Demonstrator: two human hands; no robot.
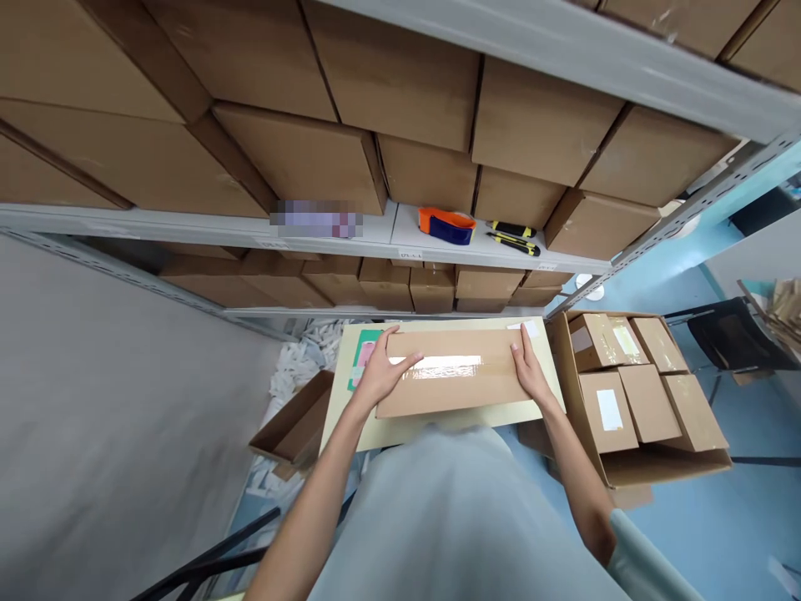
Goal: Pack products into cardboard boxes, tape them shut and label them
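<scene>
Between my two hands lies a long brown cardboard box (454,396) with a strip of shiny clear tape along its top. My left hand (383,371) grips its left end, the thumb resting on top near the tape. At the right end, my right hand (529,367) presses against the side with its thumb on the upper face. Beneath the box is a pale yellow board (341,426). A green and pink card (364,355) sits on that board beside my left hand, and a white label (531,329) shows beyond my right fingers.
Ahead, a grey metal shelf (206,219) holds rows of cardboard boxes, an orange and blue tape roll (446,225) and yellow-black cutters (513,238). A large carton (663,472) of smaller boxes stands right. An open box (294,421) and white scraps lie left.
</scene>
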